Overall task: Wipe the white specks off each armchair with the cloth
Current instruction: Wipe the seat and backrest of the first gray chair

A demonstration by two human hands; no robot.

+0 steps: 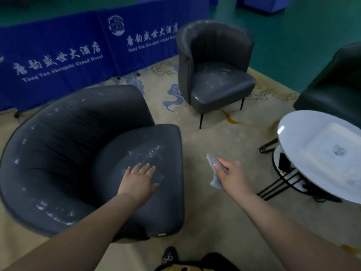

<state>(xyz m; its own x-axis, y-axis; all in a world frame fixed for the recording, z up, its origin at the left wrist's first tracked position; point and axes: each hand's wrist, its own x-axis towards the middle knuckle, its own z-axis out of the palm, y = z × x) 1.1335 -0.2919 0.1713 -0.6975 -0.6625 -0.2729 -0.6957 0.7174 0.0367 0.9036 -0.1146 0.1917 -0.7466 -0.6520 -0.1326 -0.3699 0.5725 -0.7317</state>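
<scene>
A dark grey armchair [64, 153] stands at the near left, with white specks on its seat cushion, rim and backrest. My left hand [139, 179] lies flat on its seat cushion, fingers straight, just below a patch of specks. My right hand [231, 174] hovers over the carpet to the right of this chair and grips a small grey cloth [214, 173]. A second grey armchair [214, 65] stands farther back in the middle, with specks on its seat and top rim. A third dark armchair [332, 83] is partly cut off at the right edge.
A round white table [293, 145] on black wire legs stands at the right, close to my right arm. Blue hotel banners [58, 55] line the back left. Beige patterned carpet [205, 133] lies between the chairs. A black shoe [169, 256] shows at the bottom.
</scene>
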